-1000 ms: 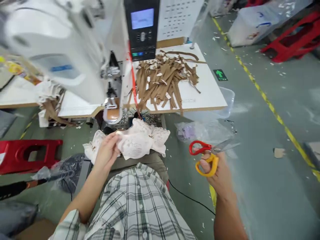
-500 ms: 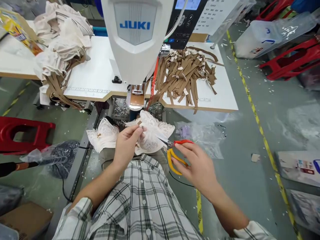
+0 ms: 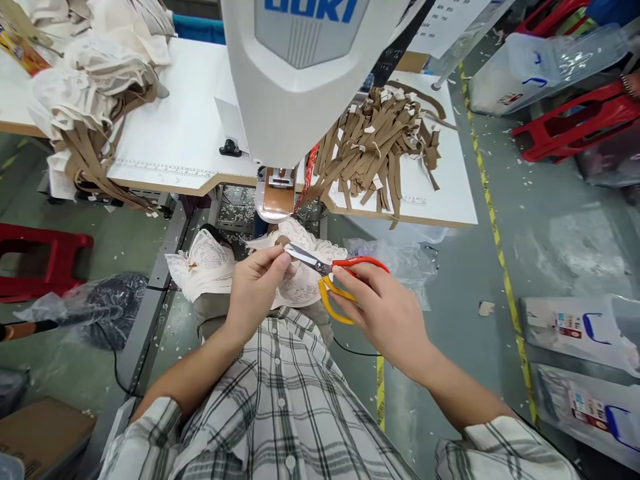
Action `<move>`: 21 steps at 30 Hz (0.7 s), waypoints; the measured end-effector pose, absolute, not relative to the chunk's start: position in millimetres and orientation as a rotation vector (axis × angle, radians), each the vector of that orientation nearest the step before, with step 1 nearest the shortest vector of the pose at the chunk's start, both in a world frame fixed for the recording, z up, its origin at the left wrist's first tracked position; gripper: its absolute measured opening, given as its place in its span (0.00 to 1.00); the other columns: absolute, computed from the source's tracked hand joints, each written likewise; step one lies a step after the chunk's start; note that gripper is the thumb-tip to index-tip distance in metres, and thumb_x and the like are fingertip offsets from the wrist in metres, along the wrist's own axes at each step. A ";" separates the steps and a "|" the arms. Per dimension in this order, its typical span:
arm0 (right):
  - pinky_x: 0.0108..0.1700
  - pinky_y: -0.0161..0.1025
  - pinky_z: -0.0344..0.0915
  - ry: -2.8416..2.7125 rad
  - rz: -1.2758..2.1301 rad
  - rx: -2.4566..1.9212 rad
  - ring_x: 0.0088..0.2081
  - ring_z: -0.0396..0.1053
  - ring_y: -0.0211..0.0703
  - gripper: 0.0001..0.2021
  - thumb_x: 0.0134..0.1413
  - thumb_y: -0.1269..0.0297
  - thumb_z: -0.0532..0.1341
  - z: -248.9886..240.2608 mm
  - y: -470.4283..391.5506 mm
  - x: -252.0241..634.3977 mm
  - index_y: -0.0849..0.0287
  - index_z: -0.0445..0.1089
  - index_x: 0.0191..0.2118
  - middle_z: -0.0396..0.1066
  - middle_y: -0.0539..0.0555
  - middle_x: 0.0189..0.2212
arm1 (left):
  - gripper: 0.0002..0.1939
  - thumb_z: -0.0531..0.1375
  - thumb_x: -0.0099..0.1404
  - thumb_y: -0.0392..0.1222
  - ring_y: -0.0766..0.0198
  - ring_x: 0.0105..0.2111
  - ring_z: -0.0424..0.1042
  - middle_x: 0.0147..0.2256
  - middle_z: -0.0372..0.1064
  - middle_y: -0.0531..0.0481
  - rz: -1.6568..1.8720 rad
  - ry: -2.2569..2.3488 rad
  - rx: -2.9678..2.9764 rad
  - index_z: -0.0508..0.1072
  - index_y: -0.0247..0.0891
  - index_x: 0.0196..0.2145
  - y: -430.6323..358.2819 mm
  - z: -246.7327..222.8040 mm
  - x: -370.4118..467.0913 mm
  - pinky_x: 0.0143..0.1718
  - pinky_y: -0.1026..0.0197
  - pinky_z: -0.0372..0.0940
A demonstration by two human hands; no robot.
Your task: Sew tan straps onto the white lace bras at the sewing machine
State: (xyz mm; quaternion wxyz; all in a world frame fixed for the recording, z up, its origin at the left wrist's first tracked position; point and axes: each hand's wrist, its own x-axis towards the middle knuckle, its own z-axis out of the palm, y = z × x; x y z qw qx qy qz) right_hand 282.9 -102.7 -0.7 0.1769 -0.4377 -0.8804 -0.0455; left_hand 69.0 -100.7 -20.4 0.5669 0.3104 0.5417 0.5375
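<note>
Head view, looking down over a plaid shirt [image 3: 280, 413] at the lap. Left hand [image 3: 255, 290] is closed, thumb and fingertips pinching a small tan tab [image 3: 283, 241] at the top edge of the lace garment [image 3: 220, 267]. Garment lies bunched on the lap, just below the front edge of the table [image 3: 190, 143].

Right hand [image 3: 385, 313] is wrapped through the handles of the scissors [image 3: 335, 277], one red loop, one yellow. Blades are slightly parted, tips right at the pinched tab, touching or nearly so, can't tell which.

Sewing machine [image 3: 300, 73] head overhangs the table edge directly above both hands; its presser foot area [image 3: 277, 190] sits just over the garment, so little room upward.

Right part of the table carries a loose pile of brown straps [image 3: 380, 147], some ends hanging over the front edge. Left part carries a heap of pale fabric [image 3: 85, 87] with brown straps drooping off the edge.

Open floor to the right of the lap, marked by a yellow line [image 3: 493, 220]. Clear plastic bag [image 3: 405, 263] lies on the floor just beyond the scissors. Red stool [image 3: 40, 263] and a dark bag [image 3: 100, 317] stand at the left, well apart from the hands.
</note>
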 end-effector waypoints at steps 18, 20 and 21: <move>0.28 0.38 0.61 -2.689 -0.144 -1.261 0.37 0.73 0.42 0.17 0.64 0.71 0.57 2.8 -102.1 285.7 0.55 0.65 0.58 0.76 0.53 0.43 | 0.07 0.66 0.62 0.42 0.65 0.28 0.74 0.27 0.76 0.51 1.163 1.401 0.816 0.82 0.37 0.35 -91.7 -14.8 64.1 0.32 0.66 0.69; 0.27 0.37 0.59 -2.692 -0.167 -1.253 0.36 0.72 0.41 0.18 0.63 0.72 0.57 0.5 -103.5 284.7 0.55 0.65 0.58 0.76 0.53 0.43 | 0.06 0.65 0.62 0.41 0.65 0.29 0.73 0.28 0.77 0.51 1.141 1.404 0.817 0.82 0.37 0.34 -90.9 -16.9 62.7 0.32 0.66 0.69; 0.27 0.37 0.59 -2.691 -0.158 -1.256 0.35 0.72 0.40 0.18 0.63 0.72 0.57 -0.9 -103.7 284.3 0.55 0.65 0.58 0.77 0.52 0.43 | 0.07 0.65 0.61 0.42 0.66 0.28 0.73 0.28 0.77 0.50 1.129 1.397 0.815 0.82 0.37 0.33 -90.4 -18.5 61.9 0.32 0.66 0.68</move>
